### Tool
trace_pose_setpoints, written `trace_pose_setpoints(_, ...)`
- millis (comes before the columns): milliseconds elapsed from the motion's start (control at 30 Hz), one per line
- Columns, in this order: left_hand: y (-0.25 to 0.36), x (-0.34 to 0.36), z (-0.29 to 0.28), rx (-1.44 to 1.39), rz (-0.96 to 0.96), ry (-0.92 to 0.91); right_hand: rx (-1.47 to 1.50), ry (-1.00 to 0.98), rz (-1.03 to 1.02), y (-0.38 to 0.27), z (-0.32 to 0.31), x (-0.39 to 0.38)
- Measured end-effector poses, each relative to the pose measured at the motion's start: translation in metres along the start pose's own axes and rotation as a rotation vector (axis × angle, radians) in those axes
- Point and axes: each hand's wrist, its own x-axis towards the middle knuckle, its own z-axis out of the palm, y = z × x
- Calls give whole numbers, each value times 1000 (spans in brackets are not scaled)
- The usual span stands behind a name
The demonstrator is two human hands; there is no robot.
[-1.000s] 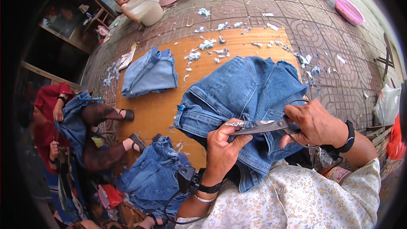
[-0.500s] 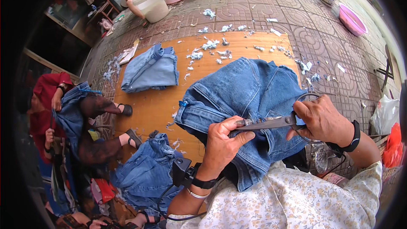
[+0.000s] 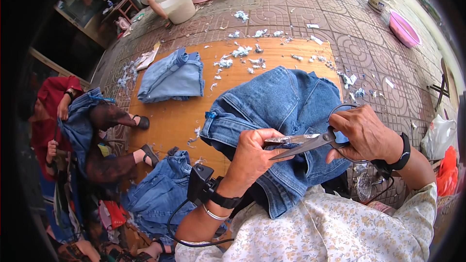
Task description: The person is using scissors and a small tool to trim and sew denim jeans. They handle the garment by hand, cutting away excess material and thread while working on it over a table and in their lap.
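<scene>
My right hand (image 3: 361,133) grips a pair of dark metal scissors (image 3: 318,144) by its loop handles, with the blades slightly parted and pointing left. My left hand (image 3: 253,155) is closed right at the blade tips; what its fingers pinch, if anything, is hidden. Under both hands a pair of blue jeans (image 3: 272,94) lies bunched over my lap and the board's near edge. A small bright blue tie (image 3: 210,115) shows at its waistband.
Folded light-blue jeans (image 3: 172,77) and scattered lint (image 3: 241,51) lie on the wooden board (image 3: 194,116). More jeans (image 3: 162,189) are heaped at left, near a seated person in red (image 3: 51,104) handling denim. Beyond are a white bucket (image 3: 175,5) and a pink basin (image 3: 404,29).
The scissor blades have parted from nearly closed. My left hand has shifted slightly up, and its forearm slightly left. The jeans on my lap stay nearly in place.
</scene>
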Motion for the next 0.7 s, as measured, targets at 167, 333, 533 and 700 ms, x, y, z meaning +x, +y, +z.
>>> trace_pose_setpoints(167, -3, -4, -3, 182, 124, 6, 24, -24, 3, 0, 0, 0)
trace_pose_setpoints(333, -8, -4, 3, 45, 158, 79, 21, -45, 12, -2, 1, 3)
trace_pose_setpoints(533, -3, -3, 5, 0, 190, 36, 28, -79, 13, -2, 1, 6)
trace_pose_setpoints(700, -1, -5, 5, 45, 178, 35, 29, -99, 23, -5, 2, 9)
